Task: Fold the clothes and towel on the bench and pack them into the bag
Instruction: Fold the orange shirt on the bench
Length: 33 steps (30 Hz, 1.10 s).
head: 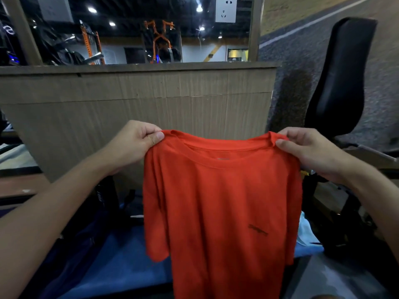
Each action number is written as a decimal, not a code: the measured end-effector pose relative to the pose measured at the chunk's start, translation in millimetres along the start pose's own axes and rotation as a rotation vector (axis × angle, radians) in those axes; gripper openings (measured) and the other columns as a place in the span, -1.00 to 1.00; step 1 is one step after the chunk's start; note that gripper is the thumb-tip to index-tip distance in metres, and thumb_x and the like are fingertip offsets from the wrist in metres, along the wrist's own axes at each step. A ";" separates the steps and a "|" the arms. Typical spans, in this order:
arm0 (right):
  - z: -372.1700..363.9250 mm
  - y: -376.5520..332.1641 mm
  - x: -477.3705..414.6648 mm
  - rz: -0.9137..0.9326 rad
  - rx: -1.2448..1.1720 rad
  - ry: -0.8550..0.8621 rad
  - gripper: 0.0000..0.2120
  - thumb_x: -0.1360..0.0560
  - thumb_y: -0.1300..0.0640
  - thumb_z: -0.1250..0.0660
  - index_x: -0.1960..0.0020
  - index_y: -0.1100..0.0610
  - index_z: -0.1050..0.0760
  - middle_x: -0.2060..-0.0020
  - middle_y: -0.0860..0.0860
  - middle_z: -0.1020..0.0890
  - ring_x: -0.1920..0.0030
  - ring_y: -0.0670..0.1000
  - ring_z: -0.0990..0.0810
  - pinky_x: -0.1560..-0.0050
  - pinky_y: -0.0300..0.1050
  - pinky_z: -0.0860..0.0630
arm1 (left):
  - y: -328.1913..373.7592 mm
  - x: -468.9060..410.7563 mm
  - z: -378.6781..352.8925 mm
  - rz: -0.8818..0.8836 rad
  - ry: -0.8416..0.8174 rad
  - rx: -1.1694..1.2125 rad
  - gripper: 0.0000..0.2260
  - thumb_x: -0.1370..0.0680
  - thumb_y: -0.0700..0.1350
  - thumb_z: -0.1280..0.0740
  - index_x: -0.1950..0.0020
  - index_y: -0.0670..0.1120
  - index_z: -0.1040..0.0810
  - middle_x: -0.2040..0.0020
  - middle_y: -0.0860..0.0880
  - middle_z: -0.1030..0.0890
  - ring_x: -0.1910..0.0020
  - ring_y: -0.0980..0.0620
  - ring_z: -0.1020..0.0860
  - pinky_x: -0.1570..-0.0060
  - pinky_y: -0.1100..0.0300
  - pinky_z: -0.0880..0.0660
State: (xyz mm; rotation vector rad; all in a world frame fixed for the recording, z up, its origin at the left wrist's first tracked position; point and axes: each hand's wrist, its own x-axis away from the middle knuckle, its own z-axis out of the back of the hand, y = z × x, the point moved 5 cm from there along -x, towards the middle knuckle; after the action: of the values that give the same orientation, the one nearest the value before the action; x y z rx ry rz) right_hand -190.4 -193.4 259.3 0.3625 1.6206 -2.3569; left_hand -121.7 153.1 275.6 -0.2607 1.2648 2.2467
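Observation:
An orange-red T-shirt [220,203] hangs in the air in front of me, collar up, a small dark logo on its chest. My left hand [133,141] pinches its left shoulder beside the collar. My right hand [306,147] pinches the right shoulder at the same height. Below the shirt lies a blue towel [121,262] spread over the bench. A dark navy bag [86,234] sits at lower left, partly behind my left forearm. A light blue cloth [306,236] shows past the shirt's right edge.
A wood-panelled partition [138,100] stands straight ahead with a mirror [138,35] above it. A black padded gym seat [341,74] on a dark frame rises at the right. Grey speckled floor runs behind it.

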 end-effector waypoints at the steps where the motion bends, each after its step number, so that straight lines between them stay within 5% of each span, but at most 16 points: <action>1: -0.1 2.5 -0.9 0.013 0.033 0.030 -0.83 -0.62 0.25 -0.22 0.13 0.19 -0.50 0.37 0.03 -0.56 0.38 -0.04 -0.47 0.37 -0.19 -0.38 | -1.6 0.4 -2.2 -0.001 0.018 -0.017 -0.77 -0.64 -0.20 -0.28 0.16 -0.17 -0.65 0.25 -0.09 -0.59 0.25 0.00 -0.49 0.12 0.08 -0.41; 3: 0.9 6.1 -1.8 0.022 0.086 0.079 -0.83 -0.62 0.23 -0.23 0.15 0.18 -0.47 0.34 0.10 -0.52 0.33 0.04 -0.42 0.35 -0.09 -0.32 | -2.7 1.3 -5.7 -0.006 0.039 -0.066 -0.78 -0.65 -0.24 -0.25 0.10 -0.23 -0.65 0.25 -0.11 -0.60 0.26 0.04 -0.51 0.15 0.12 -0.43; 9: 1.8 2.8 -6.2 0.138 0.337 0.120 -0.83 -0.64 0.19 -0.21 0.13 0.12 -0.46 0.37 -0.08 -0.49 0.42 -0.24 -0.42 0.38 -0.38 -0.33 | 1.2 -1.0 -6.3 -0.032 0.096 -0.201 -0.80 -0.66 -0.29 -0.18 0.05 -0.13 -0.57 0.27 -0.01 -0.55 0.40 0.25 -0.46 0.37 0.41 -0.37; 13: 2.1 -2.1 -6.6 0.172 0.470 0.141 -0.77 -0.64 0.13 -0.19 0.17 0.15 -0.45 0.40 -0.07 -0.44 0.44 -0.23 -0.41 0.39 -0.37 -0.32 | -1.0 0.0 -6.3 -0.018 0.134 -0.232 -0.81 -0.67 -0.14 -0.20 0.07 -0.08 -0.55 0.21 0.00 -0.55 0.33 0.26 -0.44 0.28 0.39 -0.37; 16: 1.4 -5.7 -4.4 0.183 0.494 0.146 -0.72 -0.65 0.12 -0.18 0.20 0.21 -0.45 0.43 -0.08 -0.40 0.46 -0.22 -0.41 0.41 -0.37 -0.30 | -1.0 4.9 -11.4 -0.013 0.012 -0.137 -0.79 -0.57 0.08 -0.32 0.03 -0.04 -0.61 0.21 -0.01 -0.65 0.27 0.21 -0.52 0.22 0.30 -0.45; 20: -0.3 -7.2 -1.7 0.169 0.488 0.118 -0.67 -0.65 0.08 -0.17 0.18 0.28 -0.47 0.43 -0.01 -0.41 0.46 -0.17 -0.39 0.45 -0.33 -0.29 | 4.7 8.3 -9.1 -0.011 0.061 -0.028 -0.82 -0.61 -0.12 -0.31 0.12 -0.17 -0.62 0.42 0.09 -0.62 0.45 0.28 -0.49 0.43 0.43 -0.39; 24: -2.2 -5.8 -1.5 0.125 0.436 0.056 -0.71 -0.63 0.08 -0.21 0.16 0.23 -0.52 0.45 0.04 -0.42 0.46 -0.14 -0.37 0.45 -0.21 -0.30 | 6.0 10.9 -8.7 -0.015 0.029 0.009 -0.73 -0.58 -0.03 -0.29 0.09 -0.24 -0.61 0.36 0.05 -0.63 0.43 0.24 -0.50 0.43 0.40 -0.40; 27: -2.6 -6.6 -1.4 0.089 0.395 0.046 -0.74 -0.61 0.09 -0.26 0.14 0.22 -0.57 0.44 0.16 -0.52 0.42 -0.01 -0.43 0.39 -0.11 -0.34 | 3.5 11.5 -7.7 -0.003 0.039 -0.061 -0.71 -0.63 -0.06 -0.27 0.10 -0.27 -0.61 0.38 -0.02 -0.57 0.45 0.18 -0.44 0.47 0.31 -0.35; 30: -3.7 -8.5 -1.4 0.031 0.300 0.091 -0.84 -0.59 0.18 -0.31 0.12 0.20 -0.58 0.43 0.03 -0.62 0.46 -0.10 -0.49 0.47 -0.26 -0.40 | 3.4 9.1 -8.0 -0.001 0.055 -0.191 -0.64 -0.66 -0.04 -0.25 0.14 -0.30 -0.59 0.39 -0.11 -0.48 0.41 0.03 -0.36 0.39 0.18 -0.28; 33: -10.3 -9.8 -4.0 -0.049 0.295 0.160 -0.83 -0.56 0.20 -0.31 0.16 0.26 -0.58 0.41 0.13 -0.58 0.45 -0.05 -0.49 0.48 -0.25 -0.41 | 10.2 7.4 -12.5 0.001 0.085 -0.326 -0.56 -0.65 -0.04 -0.26 0.27 -0.37 -0.46 0.45 -0.08 -0.33 0.47 0.08 -0.26 0.47 0.19 -0.20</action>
State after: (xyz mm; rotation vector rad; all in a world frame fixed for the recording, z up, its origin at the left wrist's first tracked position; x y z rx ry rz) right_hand -189.5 -180.1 265.7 0.5890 1.3563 -2.6710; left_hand -134.6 141.1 273.2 -0.4796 0.9323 2.4594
